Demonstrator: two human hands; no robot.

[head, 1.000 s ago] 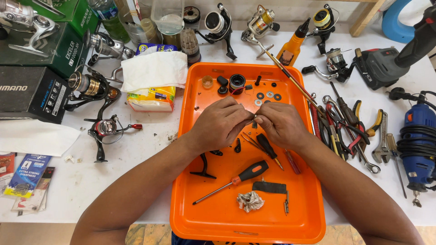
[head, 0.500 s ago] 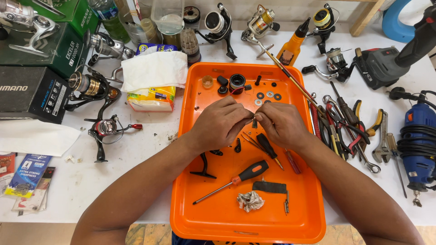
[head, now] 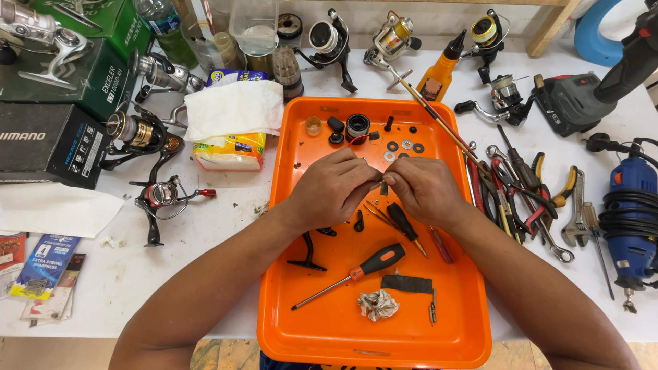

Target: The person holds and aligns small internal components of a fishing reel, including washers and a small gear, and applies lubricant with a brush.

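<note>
Tray point(head: 452, 329): sitting mid-counter point(head: 226, 288), screwdriver point(head: 351, 275) lying in it.
Reels point(head: 147, 164): lying left.
Pliers point(head: 548, 199): lying right.

Workbench clutter around an orange tray

Spinning reels point(head: 154, 199) and boxes point(head: 51, 144) lie at left beside a tissue pack point(head: 232, 130); an orange oil bottle point(head: 439, 72) stands at the back; pliers and wrenches point(head: 528, 199) and a blue rotary tool point(head: 630, 219) lie at right. A black-and-orange screwdriver point(head: 353, 274) and crumpled rag point(head: 378, 304) rest on the orange tray point(head: 295, 329).
</note>
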